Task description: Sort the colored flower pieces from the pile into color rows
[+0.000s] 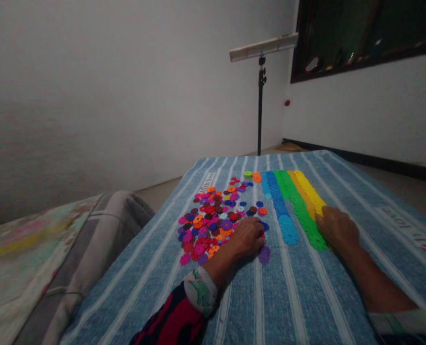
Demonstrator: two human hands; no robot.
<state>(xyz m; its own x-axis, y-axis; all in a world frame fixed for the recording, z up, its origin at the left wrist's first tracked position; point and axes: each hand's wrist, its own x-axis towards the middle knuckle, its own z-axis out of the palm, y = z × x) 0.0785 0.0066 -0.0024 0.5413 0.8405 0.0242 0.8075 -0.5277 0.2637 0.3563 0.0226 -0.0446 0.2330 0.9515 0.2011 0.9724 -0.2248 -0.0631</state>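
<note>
A loose pile of colourful flower-shaped plastic discs (207,225) lies on the striped cloth. My left hand (248,236) rests at the pile's right edge, its fingers curled down, and whatever they grip is hidden. A purple disc (264,255) lies just beside it. Farther right, discs are laid overlapping in long rows: a blue row (279,206), a green row (301,211) and a yellow row (308,189), with an orange-yellow row (305,197) between the last two. My right hand (338,231) touches the near end of the yellow row, fingers bent closed, their tips partly hidden.
Blue striped cloth (144,297) covers the table. Small lime-green (248,174) and orange stacks (257,177) sit at the rows' far end. A grey draped fabric (87,249) is at the left. Behind the table stands a black pole (260,110) with a flat panel.
</note>
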